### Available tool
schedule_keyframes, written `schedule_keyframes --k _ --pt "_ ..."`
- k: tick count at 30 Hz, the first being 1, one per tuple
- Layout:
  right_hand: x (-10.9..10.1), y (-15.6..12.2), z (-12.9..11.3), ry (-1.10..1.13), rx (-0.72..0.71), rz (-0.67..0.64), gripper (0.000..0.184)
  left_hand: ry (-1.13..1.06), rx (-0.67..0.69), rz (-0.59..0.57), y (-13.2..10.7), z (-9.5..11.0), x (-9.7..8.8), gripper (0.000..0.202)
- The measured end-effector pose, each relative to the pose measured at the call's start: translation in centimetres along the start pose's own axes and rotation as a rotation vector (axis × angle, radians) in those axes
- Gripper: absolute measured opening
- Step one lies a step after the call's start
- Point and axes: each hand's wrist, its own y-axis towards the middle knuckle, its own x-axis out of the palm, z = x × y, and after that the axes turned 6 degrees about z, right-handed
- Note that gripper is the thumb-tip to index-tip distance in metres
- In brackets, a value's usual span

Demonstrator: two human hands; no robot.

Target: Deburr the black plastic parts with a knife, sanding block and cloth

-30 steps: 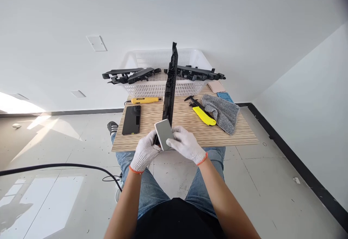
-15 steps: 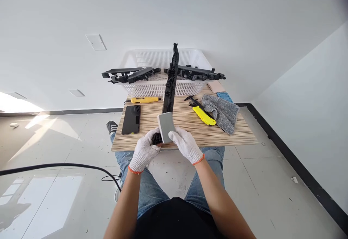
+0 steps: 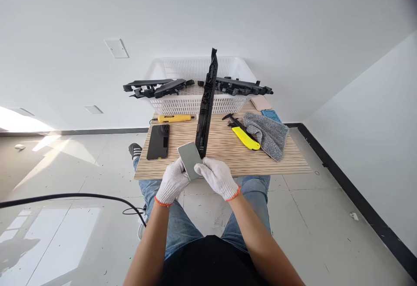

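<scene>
My left hand (image 3: 173,181), in a white knit glove, is closed around the near end of a long black plastic trim strip (image 3: 206,108). That end is hidden behind the pad. The strip slants up and away over the table, its far tip above the basket. My right hand (image 3: 217,176), also gloved, pinches a thin grey rectangular sanding pad (image 3: 189,158), thumb on its face. The pad is tilted, lying over the strip's near end and close against the left glove; whether it touches the strip cannot be made out.
Behind, a white plastic basket (image 3: 182,103) carries black trim pieces (image 3: 159,87) across its rim. On the table (image 3: 247,164) lie a black phone-like slab (image 3: 158,142), a yellow pen-shaped tool (image 3: 175,118), a yellow-handled cutter (image 3: 246,138), black calipers (image 3: 233,120) and a grey cloth (image 3: 269,136).
The sanding pad has shifted left and slightly down with my right hand, turning more face-up. The strip's visible part has swung slightly right. My left hand has barely moved.
</scene>
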Motion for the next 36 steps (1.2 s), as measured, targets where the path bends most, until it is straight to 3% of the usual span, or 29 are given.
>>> schedule_keyframes --k 5,9,12,17,21,24,28,32,36 --pt "-0.4 0.2 -0.2 0.081 0.044 0.036 0.045 -0.018 0.009 0.014 0.1 0.0 0.0 0.037" --pt "-0.8 0.1 -0.1 0.064 0.054 -0.036 0.044 -0.011 -0.017 -0.010 0.0 -0.1 0.2 0.028" --pt "-1.0 0.1 0.1 0.094 0.090 0.017 0.046 -0.047 0.022 0.003 0.1 -0.2 0.2 0.041" --pt "-1.5 0.0 0.7 -0.049 -0.007 -0.083 0.049 -0.009 0.011 0.002 0.2 -0.3 0.3 0.024" --pt "-2.1 0.1 1.2 -0.055 0.028 -0.014 0.048 -0.037 0.054 0.002 0.2 -0.2 0.3 0.046" --pt "-2.1 0.2 1.2 -0.129 -0.041 -0.078 0.051 0.005 0.022 -0.010 0.1 -0.2 0.3 0.032" --pt "-1.9 0.1 1.2 -0.114 0.011 -0.031 0.048 -0.017 0.037 -0.012 0.1 -0.3 0.3 0.043" --pt "-1.5 -0.2 1.2 -0.195 -0.108 -0.072 0.047 -0.014 0.069 -0.004 0.1 -0.5 0.4 0.030" --pt "-1.2 -0.5 1.2 -0.188 0.006 0.025 0.046 -0.013 0.060 -0.007 0.0 -0.5 0.4 0.041"
